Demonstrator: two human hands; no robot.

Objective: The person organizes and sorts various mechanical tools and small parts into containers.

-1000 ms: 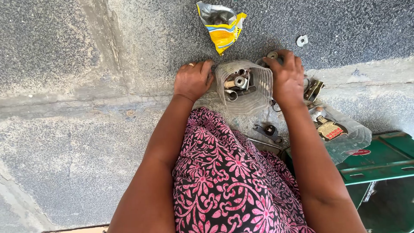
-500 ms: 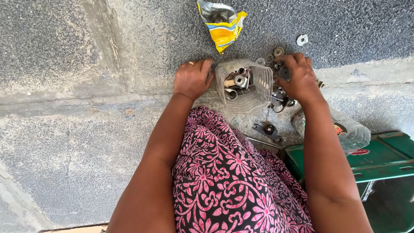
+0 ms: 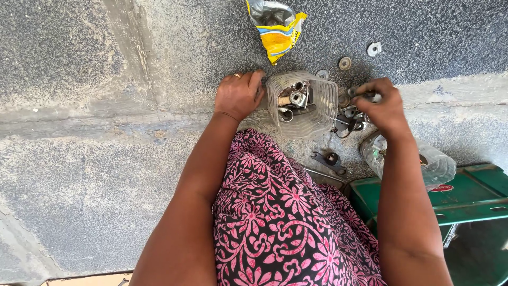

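Rough grey concrete ground (image 3: 79,175) with a lighter cracked band across it, a green metal box (image 3: 450,198) at lower right, a pink floral garment (image 3: 280,222) over the person's lap, a clear plastic jar (image 3: 423,161) lying beside the box and a yellow crumpled packet (image 3: 278,32) at the top. Both arms reach forward: the left hand (image 3: 239,95) grips the left rim of a clear plastic container (image 3: 304,106) of bolts and metal parts, and the right hand (image 3: 383,103) is curled, fingertips pinching something small among the loose washers and metal bits (image 3: 346,114) just right of the container, what exactly I cannot tell
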